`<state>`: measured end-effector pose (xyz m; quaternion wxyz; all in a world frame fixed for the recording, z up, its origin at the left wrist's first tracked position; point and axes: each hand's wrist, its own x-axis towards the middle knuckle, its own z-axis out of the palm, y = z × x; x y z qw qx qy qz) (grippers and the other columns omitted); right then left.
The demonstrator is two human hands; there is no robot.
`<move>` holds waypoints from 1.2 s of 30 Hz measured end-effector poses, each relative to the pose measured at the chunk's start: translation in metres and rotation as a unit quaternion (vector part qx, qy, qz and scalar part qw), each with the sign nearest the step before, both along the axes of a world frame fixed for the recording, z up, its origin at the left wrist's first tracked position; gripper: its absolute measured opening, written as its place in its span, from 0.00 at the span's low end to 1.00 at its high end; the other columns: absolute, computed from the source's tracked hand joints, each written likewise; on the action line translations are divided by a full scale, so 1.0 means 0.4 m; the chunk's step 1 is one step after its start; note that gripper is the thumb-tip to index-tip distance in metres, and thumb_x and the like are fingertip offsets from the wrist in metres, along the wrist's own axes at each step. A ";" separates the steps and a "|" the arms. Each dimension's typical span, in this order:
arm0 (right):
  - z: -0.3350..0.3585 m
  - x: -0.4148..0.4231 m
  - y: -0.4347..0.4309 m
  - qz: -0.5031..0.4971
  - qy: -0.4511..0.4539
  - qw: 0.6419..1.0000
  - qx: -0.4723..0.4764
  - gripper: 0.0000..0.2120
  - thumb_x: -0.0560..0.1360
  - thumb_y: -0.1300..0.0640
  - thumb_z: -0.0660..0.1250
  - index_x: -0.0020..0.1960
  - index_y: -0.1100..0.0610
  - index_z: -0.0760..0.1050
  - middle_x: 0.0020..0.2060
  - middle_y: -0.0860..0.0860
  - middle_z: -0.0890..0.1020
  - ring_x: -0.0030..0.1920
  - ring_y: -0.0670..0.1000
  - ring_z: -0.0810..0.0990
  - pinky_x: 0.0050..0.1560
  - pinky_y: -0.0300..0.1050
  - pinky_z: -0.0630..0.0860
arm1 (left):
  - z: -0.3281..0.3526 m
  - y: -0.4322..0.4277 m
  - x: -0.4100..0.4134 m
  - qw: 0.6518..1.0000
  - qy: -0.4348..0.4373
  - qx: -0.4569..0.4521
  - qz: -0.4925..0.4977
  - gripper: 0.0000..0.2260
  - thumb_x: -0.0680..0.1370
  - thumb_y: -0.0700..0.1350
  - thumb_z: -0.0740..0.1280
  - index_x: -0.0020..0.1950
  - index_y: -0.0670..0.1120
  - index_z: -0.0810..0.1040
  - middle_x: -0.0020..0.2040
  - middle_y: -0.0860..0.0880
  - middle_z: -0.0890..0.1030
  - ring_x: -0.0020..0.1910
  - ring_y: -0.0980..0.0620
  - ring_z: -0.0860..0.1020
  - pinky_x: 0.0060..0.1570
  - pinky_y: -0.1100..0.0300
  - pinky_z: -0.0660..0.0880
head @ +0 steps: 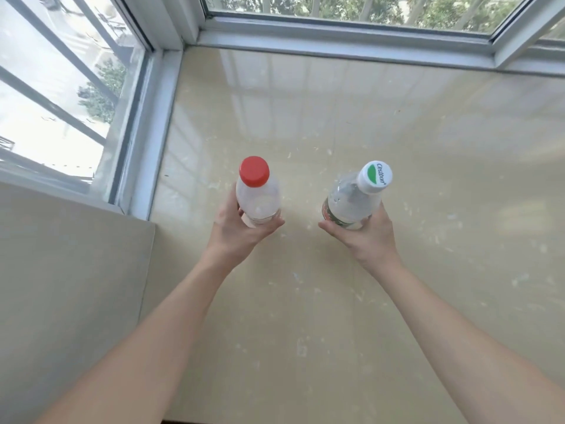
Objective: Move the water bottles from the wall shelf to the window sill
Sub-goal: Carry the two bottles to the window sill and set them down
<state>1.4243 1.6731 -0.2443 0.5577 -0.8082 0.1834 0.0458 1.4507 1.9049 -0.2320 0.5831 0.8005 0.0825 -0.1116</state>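
Two bare forearms reach in from the near edge over the glossy beige stone window sill (305, 301). The left hand (241, 228) is closed round the lower body of a clear plastic water bottle with a red screw cap (256, 194), and the right hand (367, 237) is closed the same way round a clear plastic water bottle with a white-and-green cap (354, 200), which tilts slightly to the right. The two bottles are upright or nearly so, side by side but apart, over the middle of the sill; whether their bases touch it I cannot tell. The step in hand looks like the set-down. Next, each base needs to meet the stone flat before the fingers let go. Farther off, the white window frame (336, 41) meets at the far-left corner, well clear of both bottles.
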 end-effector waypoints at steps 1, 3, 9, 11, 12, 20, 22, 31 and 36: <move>-0.011 -0.008 -0.001 -0.001 0.012 1.000 -0.004 0.28 0.63 0.56 0.84 0.56 0.44 0.73 0.51 0.40 0.82 0.52 0.35 0.79 0.49 0.25 0.72 | -0.008 0.004 -0.003 1.000 0.013 0.006 -0.005 0.28 0.67 0.42 0.80 0.63 0.50 0.74 0.54 0.59 0.81 0.54 0.66 0.79 0.51 0.73 0.73; -0.038 -0.015 -0.003 -0.004 0.030 0.999 -0.021 0.27 0.64 0.58 0.83 0.56 0.47 0.74 0.51 0.43 0.82 0.52 0.40 0.80 0.46 0.22 0.69 | -0.023 0.014 -0.006 0.999 0.036 0.029 -0.021 0.27 0.68 0.42 0.80 0.63 0.52 0.74 0.54 0.62 0.80 0.52 0.74 0.76 0.47 0.79 0.70; -0.063 0.002 0.022 -0.010 0.030 0.998 -0.053 0.28 0.64 0.59 0.83 0.56 0.48 0.72 0.48 0.42 0.79 0.47 0.37 0.77 0.44 0.21 0.68 | -0.055 0.032 0.006 0.994 0.047 0.078 -0.055 0.25 0.68 0.38 0.78 0.60 0.50 0.72 0.49 0.65 0.76 0.43 0.81 0.73 0.40 0.80 0.69; -0.069 0.006 0.031 -0.002 0.021 0.998 -0.055 0.29 0.63 0.59 0.83 0.57 0.47 0.72 0.51 0.45 0.80 0.47 0.42 0.77 0.46 0.21 0.67 | -0.068 0.037 0.010 0.993 0.047 0.091 -0.058 0.25 0.68 0.39 0.79 0.61 0.48 0.74 0.49 0.65 0.76 0.44 0.80 0.73 0.41 0.80 0.69; -0.073 0.007 0.033 0.000 0.019 0.998 -0.057 0.29 0.63 0.58 0.83 0.58 0.48 0.73 0.52 0.45 0.80 0.49 0.44 0.77 0.46 0.22 0.68 | -0.072 0.037 0.012 0.991 0.046 0.106 -0.061 0.25 0.68 0.40 0.79 0.62 0.47 0.75 0.49 0.65 0.77 0.45 0.79 0.74 0.41 0.80 0.69; -0.078 -0.014 0.003 0.066 0.046 0.981 -0.177 0.41 0.65 0.56 0.81 0.73 0.56 0.66 0.65 0.51 0.73 0.67 0.53 0.71 0.65 0.46 0.69 | -0.070 0.038 0.011 0.965 0.016 0.237 -0.110 0.29 0.67 0.48 0.76 0.65 0.46 0.70 0.54 0.51 0.75 0.54 0.47 0.74 0.49 0.58 0.70; -0.059 -0.038 -0.027 0.114 0.098 0.958 -0.244 0.44 0.69 0.52 0.78 0.78 0.55 0.59 0.68 0.53 0.69 0.70 0.56 0.67 0.67 0.48 0.67 | -0.048 0.054 0.001 0.955 0.047 0.283 -0.081 0.33 0.66 0.53 0.73 0.68 0.50 0.65 0.59 0.50 0.73 0.59 0.46 0.73 0.54 0.52 0.73; 0.156 -0.179 -0.106 0.208 0.074 0.864 -0.452 0.27 0.71 0.50 0.74 0.67 0.57 0.76 0.60 0.57 0.80 0.59 0.61 0.78 0.65 0.56 0.71 | 0.155 0.143 -0.149 0.868 -0.018 0.472 -0.153 0.37 0.69 0.56 0.75 0.73 0.45 0.68 0.66 0.45 0.76 0.62 0.42 0.75 0.57 0.47 0.73; 0.350 -0.237 -0.095 0.191 -0.031 0.854 -0.484 0.22 0.68 0.50 0.68 0.59 0.57 0.80 0.51 0.55 0.83 0.50 0.59 0.80 0.54 0.54 0.78 | 0.364 0.098 -0.235 0.879 -0.104 0.448 -0.126 0.31 0.71 0.55 0.73 0.71 0.47 0.71 0.64 0.48 0.78 0.60 0.44 0.75 0.56 0.48 0.75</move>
